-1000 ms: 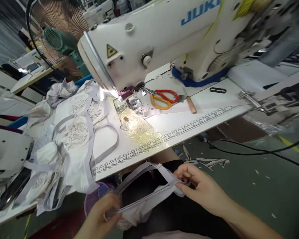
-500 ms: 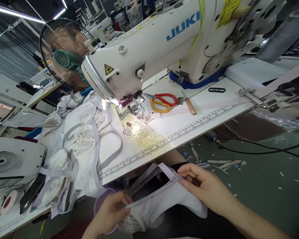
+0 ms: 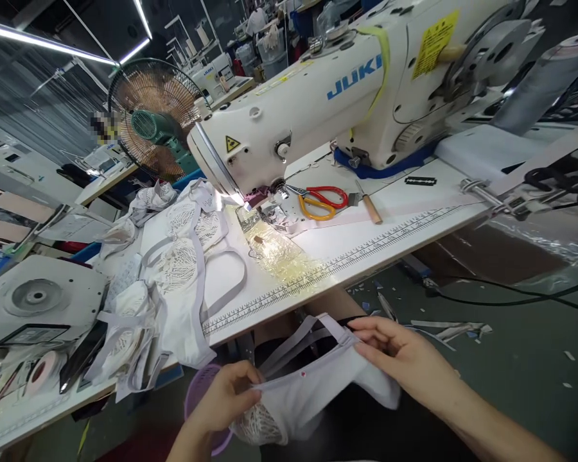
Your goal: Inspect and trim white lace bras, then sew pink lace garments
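A white bra (image 3: 313, 398) with a lace cup and pale straps is stretched between my hands, below the table's front edge and above my lap. My left hand (image 3: 226, 394) pinches its edge beside the lace. On the other side, my right hand (image 3: 395, 353) grips the band near a strap's end. A small red mark shows on the edge between them. More white lace bras (image 3: 178, 269) lie heaped on the table to the left. Beyond my hands stands a white sewing machine (image 3: 308, 102), its lamp lit over the needle area.
Red-and-yellow-handled scissors (image 3: 322, 202), a wooden-handled tool (image 3: 370, 206) and a black razor blade (image 3: 420, 181) lie by the machine. A ruler strip (image 3: 289, 292) runs along the table's front edge. A purple basket (image 3: 200, 388) stands below; a fan (image 3: 157, 122) is behind. Scraps litter the floor.
The camera view has shifted, so the machine and table appear slightly further right. Both hands keep their hold on the bra, which has tilted a little.
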